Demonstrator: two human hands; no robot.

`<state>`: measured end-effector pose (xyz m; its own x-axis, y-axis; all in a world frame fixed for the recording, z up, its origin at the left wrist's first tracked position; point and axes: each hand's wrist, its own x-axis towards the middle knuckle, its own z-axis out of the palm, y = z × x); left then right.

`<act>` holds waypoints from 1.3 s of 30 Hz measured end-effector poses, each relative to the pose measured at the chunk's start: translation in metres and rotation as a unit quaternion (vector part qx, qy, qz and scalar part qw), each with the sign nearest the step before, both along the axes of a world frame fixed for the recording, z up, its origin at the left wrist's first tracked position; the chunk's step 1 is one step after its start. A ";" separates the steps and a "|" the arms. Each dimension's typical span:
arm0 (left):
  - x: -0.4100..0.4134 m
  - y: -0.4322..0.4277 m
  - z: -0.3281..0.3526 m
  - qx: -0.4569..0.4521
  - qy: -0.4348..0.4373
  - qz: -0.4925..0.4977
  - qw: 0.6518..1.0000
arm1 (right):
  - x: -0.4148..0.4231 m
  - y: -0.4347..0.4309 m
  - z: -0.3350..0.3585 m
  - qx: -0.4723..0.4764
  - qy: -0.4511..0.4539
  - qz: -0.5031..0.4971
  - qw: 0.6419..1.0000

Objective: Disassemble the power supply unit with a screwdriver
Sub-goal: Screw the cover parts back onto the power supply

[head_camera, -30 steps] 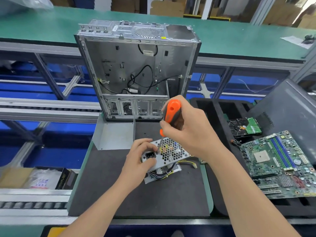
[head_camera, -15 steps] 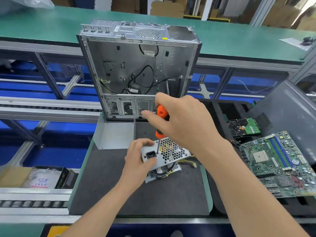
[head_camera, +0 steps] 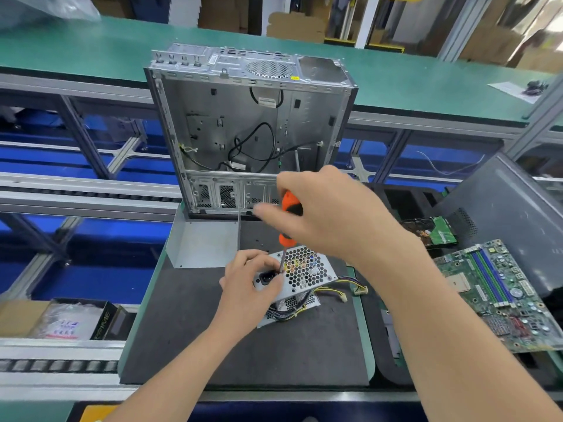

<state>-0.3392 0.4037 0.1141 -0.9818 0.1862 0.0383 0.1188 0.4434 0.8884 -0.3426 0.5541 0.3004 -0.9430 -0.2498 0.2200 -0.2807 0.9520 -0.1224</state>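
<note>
Resting tilted on the black foam mat (head_camera: 304, 354) of the counter, just before the opened computer case (head_camera: 249, 132): power supply unit (head_camera: 307, 274), honeycomb grille face upward, cable bundle trailed to the right.

Left-hand grip (head_camera: 246, 290): clamped round the unit's socket end.

Right-hand grip (head_camera: 332, 217): closed round the orange handle of the screwdriver (head_camera: 289, 202), forefinger stretched out (blurred).

Key relation: the unit lies directly below the right-hand grip. The screwdriver's long axis is held near upright, and its tip is set on the grille face beside the left thumb. Whether a screw is engaged cannot be told.

Motherboard (head_camera: 499, 296) and hard drive (head_camera: 432, 231): laid well apart, to the right.
</note>
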 end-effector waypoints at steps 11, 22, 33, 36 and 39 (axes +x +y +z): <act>0.013 0.005 -0.001 0.072 -0.080 0.142 0.984 | -0.004 0.013 0.014 -0.079 -0.131 0.102 0.983; 0.012 0.007 0.006 0.325 -0.302 0.144 0.885 | -0.011 0.008 -0.006 -0.103 -0.067 0.088 0.989; 0.003 0.016 0.018 0.400 -0.359 0.149 0.830 | -0.010 0.004 -0.009 -0.079 -0.003 0.038 0.996; 0.000 0.013 0.017 0.418 -0.375 0.145 0.815 | -0.009 0.008 -0.003 -0.120 -0.072 0.085 0.986; -0.001 0.009 0.015 0.442 -0.397 0.144 0.791 | -0.006 0.009 -0.001 -0.132 -0.096 0.092 0.982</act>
<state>-0.3403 0.4130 0.1293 -0.7583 0.1965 -0.6216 -0.6259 -0.4862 0.6098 -0.3483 0.5627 0.2990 -0.9178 -0.3775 0.1231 -0.3925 0.8158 -0.4247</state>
